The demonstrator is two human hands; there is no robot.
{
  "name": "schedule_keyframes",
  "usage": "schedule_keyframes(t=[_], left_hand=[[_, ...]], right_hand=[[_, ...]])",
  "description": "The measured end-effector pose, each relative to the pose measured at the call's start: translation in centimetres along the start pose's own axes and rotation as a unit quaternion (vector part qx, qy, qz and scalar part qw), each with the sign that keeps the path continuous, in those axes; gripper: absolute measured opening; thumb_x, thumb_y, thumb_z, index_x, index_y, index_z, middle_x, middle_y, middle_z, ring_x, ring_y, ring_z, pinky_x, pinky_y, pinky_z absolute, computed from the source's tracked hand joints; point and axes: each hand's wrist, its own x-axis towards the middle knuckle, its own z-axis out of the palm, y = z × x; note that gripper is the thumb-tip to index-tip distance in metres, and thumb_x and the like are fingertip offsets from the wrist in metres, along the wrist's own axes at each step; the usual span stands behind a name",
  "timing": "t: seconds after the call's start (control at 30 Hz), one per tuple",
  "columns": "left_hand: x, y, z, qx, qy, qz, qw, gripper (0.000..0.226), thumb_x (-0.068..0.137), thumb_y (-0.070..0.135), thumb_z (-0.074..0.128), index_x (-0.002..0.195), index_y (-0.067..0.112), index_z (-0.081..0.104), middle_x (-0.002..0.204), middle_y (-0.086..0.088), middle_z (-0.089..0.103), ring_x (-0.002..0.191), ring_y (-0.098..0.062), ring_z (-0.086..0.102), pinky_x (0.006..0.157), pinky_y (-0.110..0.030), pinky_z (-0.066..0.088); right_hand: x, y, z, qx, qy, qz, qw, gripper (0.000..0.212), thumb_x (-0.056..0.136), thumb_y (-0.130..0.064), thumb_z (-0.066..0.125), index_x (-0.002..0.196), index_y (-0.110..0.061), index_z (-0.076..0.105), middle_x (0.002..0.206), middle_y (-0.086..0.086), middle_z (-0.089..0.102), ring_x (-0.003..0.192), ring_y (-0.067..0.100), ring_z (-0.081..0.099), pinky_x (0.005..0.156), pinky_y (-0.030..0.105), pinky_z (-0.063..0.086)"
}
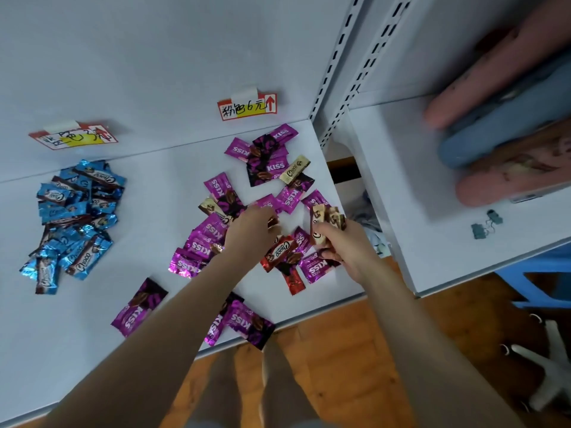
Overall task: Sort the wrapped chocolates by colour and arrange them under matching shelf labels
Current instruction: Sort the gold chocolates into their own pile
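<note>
Forearms (191, 304) reach over shelf (92, 350); step judged: culling gold chocolates from pink pile (204, 239) under pink label (247, 108). Right hand (349, 248) clamped on gold bunch (321, 223) jutting from its fingers toward 11 o'clock; left hand (250, 233) pinches a brown wrapper (272, 223) at its fingertips, 3 o'clock side. Next: carry golds clear, then red one (279, 253); blue pile (77, 217) at 9 o'clock

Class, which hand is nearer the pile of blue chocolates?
Left. The left hand is over the purple chocolates, right of the blue pile; the right hand lies farther right.
</note>
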Motion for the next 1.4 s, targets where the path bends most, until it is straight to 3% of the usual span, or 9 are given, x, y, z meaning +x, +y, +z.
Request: schedule_keyframes(t=[0.2,0.3,0.5,0.73,0.83,0.97,1.13,1.27,1.4], left_hand=[[4.9,2.4,-1.9,-0.031,0.085,0.016,0.996,0.020,0.095,0.013,0.049,0.101,0.001,0.064,0.100,-0.017,0.061,0.083,-0.030,0.060,0.071,-0.034,0.049],[7.8,3.6,-1.9,0.012,0.072,0.011,0.997,0.025,0.095,0.019,0.051,0.108,0.000,0.062,0.110,-0.018,0.054,0.091,-0.035,0.058,0.077,-0.040,0.048],[9.9,4.0,-0.6,0.073,0.037,-0.011,0.997,0.028,0.093,0.020,0.056,0.112,0.000,0.056,0.115,-0.018,0.048,0.093,-0.034,0.056,0.069,-0.035,0.041],[6.9,1.6,-3.0,-0.089,0.055,-0.019,0.994,0.013,0.091,0.012,0.051,0.102,0.005,0.049,0.083,-0.008,0.053,0.073,-0.023,0.051,0.061,-0.032,0.042],[3.6,-1.5,-4.6,-0.164,0.105,-0.069,0.978,0.005,0.091,0.012,0.047,0.091,0.008,0.045,0.069,0.002,0.046,0.057,-0.011,0.043,0.045,-0.014,0.035],[-0.3,-6.4,-6.2,-0.209,0.118,-0.154,0.959,0.007,0.091,0.014,0.046,0.097,0.011,0.043,0.075,-0.001,0.050,0.062,-0.015,0.048,0.046,-0.020,0.038],[-1.1,-9.1,-6.1,-0.093,0.066,-0.117,0.987,0.016,0.093,0.015,0.047,0.106,0.006,0.050,0.095,-0.016,0.061,0.084,-0.032,0.054,0.067,-0.033,0.039],[0.1,-9.3,-5.6,-0.031,0.044,-0.071,0.996,0.031,0.093,0.024,0.055,0.124,0.018,0.054,0.112,-0.008,0.063,0.103,-0.029,0.056,0.072,-0.030,0.038],[1.0,-9.2,-5.6,0.033,0.020,-0.062,0.997,0.029,0.092,0.026,0.056,0.121,0.023,0.055,0.111,-0.007,0.059,0.104,-0.028,0.056,0.070,-0.031,0.038]], right_hand=[[0.2,0.1,-1.3,0.025,-0.032,-0.029,0.999,0.013,0.089,-0.006,0.051,0.087,-0.014,0.062,0.081,0.006,0.069,0.068,0.012,0.067,0.061,0.024,0.055],[0.4,0.4,-1.4,0.023,-0.040,-0.034,0.998,0.013,0.089,-0.005,0.047,0.096,-0.010,0.058,0.077,0.006,0.065,0.063,0.013,0.063,0.060,0.024,0.055],[0.6,0.8,-1.1,-0.025,-0.021,-0.046,0.998,0.016,0.092,-0.007,0.039,0.081,-0.014,0.048,0.064,0.004,0.057,0.048,0.008,0.053,0.050,0.022,0.048],[1.0,1.0,0.9,-0.090,-0.032,-0.066,0.993,0.013,0.090,-0.010,0.041,0.080,-0.018,0.043,0.054,-0.003,0.040,0.045,0.009,0.038,0.046,0.025,0.035],[1.1,0.9,2.6,-0.115,-0.061,-0.092,0.987,0.016,0.093,-0.016,0.039,0.080,-0.025,0.044,0.056,-0.007,0.041,0.045,0.006,0.036,0.047,0.024,0.031],[0.9,0.3,5.5,-0.159,-0.081,-0.150,0.972,0.018,0.090,-0.022,0.048,0.073,-0.028,0.044,0.057,-0.012,0.039,0.041,-0.002,0.037,0.043,0.013,0.031],[1.3,-0.4,8.1,-0.241,-0.057,-0.208,0.946,0.023,0.094,-0.031,0.048,0.073,-0.022,0.044,0.063,-0.007,0.043,0.046,-0.002,0.042,0.043,0.006,0.033],[2.2,-0.6,9.3,-0.359,-0.061,-0.266,0.893,0.019,0.093,-0.028,0.051,0.103,-0.012,0.054,0.076,-0.011,0.051,0.069,0.004,0.049,0.056,0.015,0.032],[3.2,-1.0,10.4,-0.440,-0.036,-0.271,0.855,0.030,0.090,-0.032,0.055,0.113,-0.012,0.051,0.082,-0.009,0.051,0.077,0.012,0.050,0.064,0.026,0.036]])
